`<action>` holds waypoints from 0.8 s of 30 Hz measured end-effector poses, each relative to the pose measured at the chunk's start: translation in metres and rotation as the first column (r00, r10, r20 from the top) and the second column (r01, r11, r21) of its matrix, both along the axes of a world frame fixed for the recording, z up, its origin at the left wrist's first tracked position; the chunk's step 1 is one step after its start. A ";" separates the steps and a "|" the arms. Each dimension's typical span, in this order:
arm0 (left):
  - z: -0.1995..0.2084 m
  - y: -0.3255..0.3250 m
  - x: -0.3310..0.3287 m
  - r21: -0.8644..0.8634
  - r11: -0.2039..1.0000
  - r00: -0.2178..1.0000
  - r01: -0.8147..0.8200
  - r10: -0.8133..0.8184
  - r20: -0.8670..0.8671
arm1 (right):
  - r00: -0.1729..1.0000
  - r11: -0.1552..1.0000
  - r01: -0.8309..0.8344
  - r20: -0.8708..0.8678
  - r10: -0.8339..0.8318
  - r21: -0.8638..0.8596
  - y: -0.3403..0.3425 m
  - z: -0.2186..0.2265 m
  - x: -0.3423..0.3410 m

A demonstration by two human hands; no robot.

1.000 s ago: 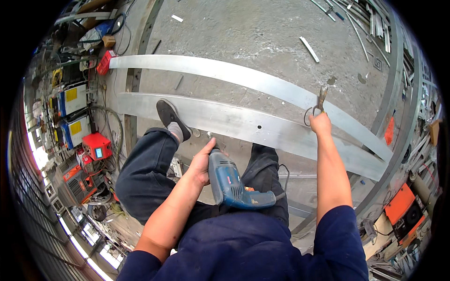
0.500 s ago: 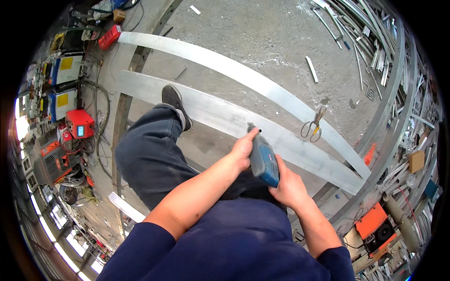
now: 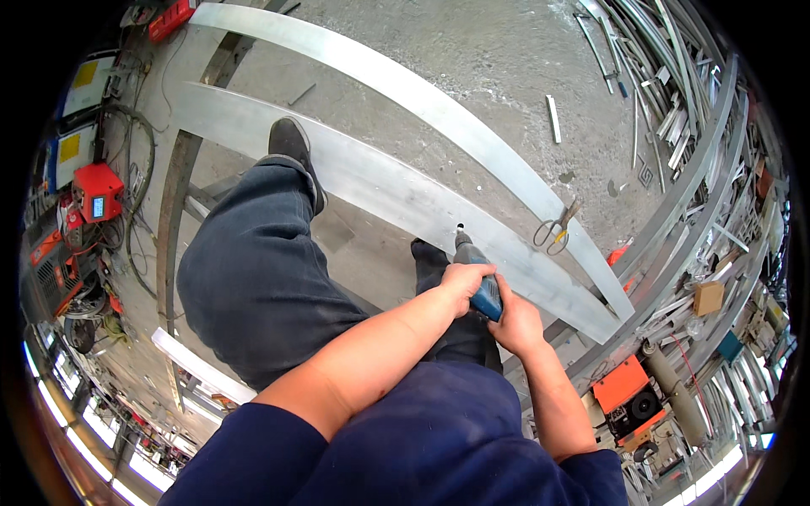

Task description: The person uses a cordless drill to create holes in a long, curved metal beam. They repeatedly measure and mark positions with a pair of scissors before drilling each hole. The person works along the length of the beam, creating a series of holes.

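I hold a blue-and-grey power drill (image 3: 487, 297) in front of my body, its narrow nose pointing away from me. My left hand (image 3: 467, 283) is closed around its front part. At the rear of its body my right hand (image 3: 516, 325) is wrapped around the housing; some of those fingers are hidden. The drill's tip sits at a small dark hole (image 3: 460, 228) in a wide, flat metal bar (image 3: 380, 187). Whether the tip enters the hole, I cannot tell. My left foot, in a dark shoe (image 3: 291, 142), rests on this bar.
Beyond lies a second, curved metal strip (image 3: 405, 93), with scissors (image 3: 554, 234) on it near the right end. Red machine boxes (image 3: 99, 192) and cables stand at left. Metal offcuts (image 3: 679, 101) pile up at right, near an orange machine (image 3: 626, 396).
The drill has shifted a little toward me and right, its tip now at the hole instead of left of it. My left hand has moved back along the drill. The view has shifted.
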State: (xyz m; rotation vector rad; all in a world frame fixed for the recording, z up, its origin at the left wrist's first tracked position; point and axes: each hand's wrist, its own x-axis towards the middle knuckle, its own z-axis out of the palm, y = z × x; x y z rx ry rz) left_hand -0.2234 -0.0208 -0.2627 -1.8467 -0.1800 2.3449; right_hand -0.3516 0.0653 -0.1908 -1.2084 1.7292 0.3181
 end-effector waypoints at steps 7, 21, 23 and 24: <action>-0.033 0.010 0.019 -0.258 0.966 0.968 -0.019 0.082 0.236 | 0.998 1.000 0.023 0.056 -0.022 -0.018 -0.018 -0.029 0.020; -0.049 0.010 0.032 -0.235 0.972 0.958 -0.011 0.078 0.276 | 0.997 0.998 -0.020 0.072 0.024 -0.063 -0.032 -0.037 0.033; -0.041 0.002 0.035 -0.210 0.978 0.971 0.003 0.048 0.235 | 0.997 0.997 -0.010 0.080 0.016 -0.076 -0.030 -0.041 0.031; -0.041 0.001 0.035 -0.211 0.977 0.972 -0.004 0.054 0.230 | 0.997 0.998 -0.009 0.075 0.014 -0.065 -0.029 -0.042 0.031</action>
